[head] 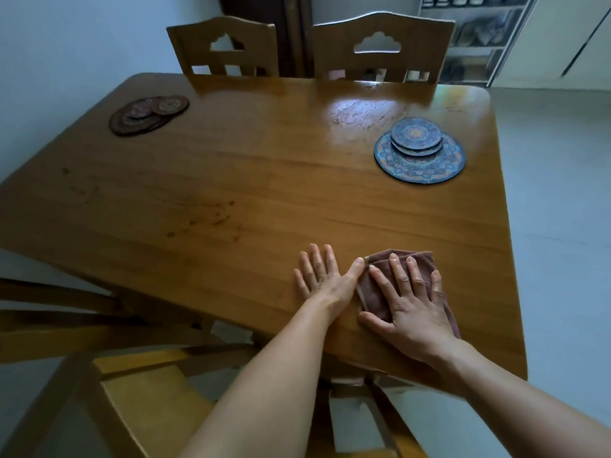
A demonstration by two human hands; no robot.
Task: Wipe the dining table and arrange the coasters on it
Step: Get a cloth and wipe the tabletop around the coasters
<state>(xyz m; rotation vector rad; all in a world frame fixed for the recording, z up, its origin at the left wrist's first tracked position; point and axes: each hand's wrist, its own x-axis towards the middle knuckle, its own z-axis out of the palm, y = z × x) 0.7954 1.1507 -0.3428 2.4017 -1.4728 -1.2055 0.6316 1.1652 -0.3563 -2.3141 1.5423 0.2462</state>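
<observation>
Right hand (410, 302): fingers straight and spread, palm pressing flat on the brown cloth (380, 285); nothing is curled round it. Left hand (322, 276): likewise flat, fingers extended, resting on the bare wood just left of the cloth, thumb tip touching the cloth's folded corner.

Cloth: folded, brownish-pink, with a pale hem along its left edge; it lies under the right hand near the table's (231, 180) close edge (one tail trails back towards the wrist).

Beyond the right hand, well apart: blue patterned coasters (416, 137) stacked on a larger blue round mat (420, 170). Far to the left of the left hand, at the opposite corner: dark reddish coasters (165, 105) overlapping on a dark mat (132, 125). Nothing lies between hands and either set.

Tabletop: glossy wood, dark specks and smears left of the hands, scratched glare patch near the blue set. Two chairs (380, 44) stand at the far edge; another chair (148, 391) is below the left forearm.
</observation>
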